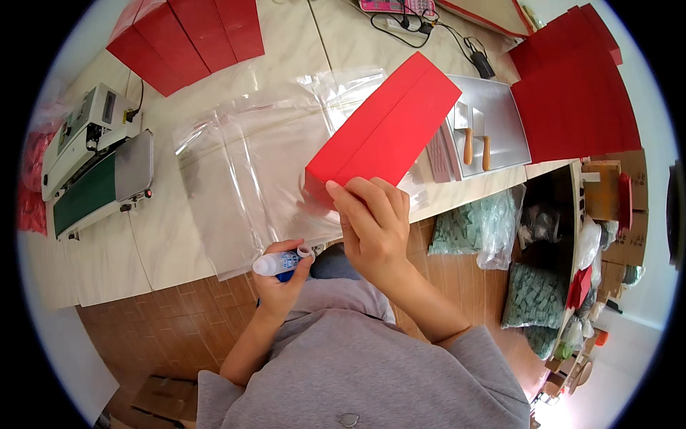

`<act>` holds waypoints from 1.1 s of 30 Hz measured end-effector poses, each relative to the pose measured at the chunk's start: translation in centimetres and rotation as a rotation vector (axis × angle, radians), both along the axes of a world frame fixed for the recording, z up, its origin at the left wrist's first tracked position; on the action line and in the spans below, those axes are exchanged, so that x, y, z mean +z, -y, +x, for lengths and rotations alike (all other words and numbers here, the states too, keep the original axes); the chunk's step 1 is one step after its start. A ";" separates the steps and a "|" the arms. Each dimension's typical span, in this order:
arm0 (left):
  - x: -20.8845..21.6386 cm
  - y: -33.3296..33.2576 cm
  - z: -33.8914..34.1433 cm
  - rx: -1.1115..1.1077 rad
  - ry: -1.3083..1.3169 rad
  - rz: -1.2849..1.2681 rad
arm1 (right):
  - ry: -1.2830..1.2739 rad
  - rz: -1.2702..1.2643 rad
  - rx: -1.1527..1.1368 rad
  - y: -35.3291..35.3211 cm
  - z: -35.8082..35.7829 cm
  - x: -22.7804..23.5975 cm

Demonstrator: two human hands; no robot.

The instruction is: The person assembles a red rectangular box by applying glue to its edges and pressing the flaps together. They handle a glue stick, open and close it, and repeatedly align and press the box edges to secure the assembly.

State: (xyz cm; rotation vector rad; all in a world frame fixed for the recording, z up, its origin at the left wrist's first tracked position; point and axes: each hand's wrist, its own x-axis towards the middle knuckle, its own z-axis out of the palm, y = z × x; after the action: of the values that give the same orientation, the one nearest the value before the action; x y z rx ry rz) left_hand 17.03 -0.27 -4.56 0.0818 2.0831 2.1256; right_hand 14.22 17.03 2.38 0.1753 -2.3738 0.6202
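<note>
– where does the red box (386,121) lie?
– ahead of the person and slanted; its near end meets the right hand (375,225), and the rest runs off to the upper right, over the clear plastic sheets (221,168) on the worktop (164,232);
– so the right hand has hold of it?
– its fingers are drawn in close at that near end, one fingertip touching by the left corner; the grip beneath is hidden, so i cannot tell how firmly it holds, nor whether the box rests on the sheets;
– and the left hand (282,284)?
– closed round a small bottle (268,265) with a blue label, tipped on its side; a white ring-shaped piece (305,251) shows between thumb and finger; this hand sits lower and left of the box's near end, apart from it, by the worktop's near edge;
– anything beside the box?
– two wooden-handled blades (486,151) on a metal tray (509,132), just to its right; more red boxes (186,43) stand at the far left, well apart; a machine with a green top (86,191) sits at the left end;
</note>
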 end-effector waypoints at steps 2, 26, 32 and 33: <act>0.2 0.2 -0.1 0.007 -0.004 0.006 | 0.026 -0.022 0.000 0.1 -0.2 0.4; 4.9 -1.4 -1.0 -0.322 0.087 0.233 | 0.304 -0.820 0.267 0.6 7.0 -0.9; 3.8 -1.9 -0.6 -0.272 -0.261 -0.009 | 0.389 -1.041 0.186 0.6 7.3 -0.8; 3.6 -1.9 -0.6 -0.257 -0.342 -0.065 | 0.380 -1.051 0.178 0.7 7.4 -0.8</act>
State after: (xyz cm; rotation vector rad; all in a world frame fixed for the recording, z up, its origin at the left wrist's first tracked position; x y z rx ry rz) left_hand 16.39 1.63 -1.00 0.7104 2.1713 1.9968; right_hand 21.61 16.35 1.53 -0.2203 -2.0430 2.0131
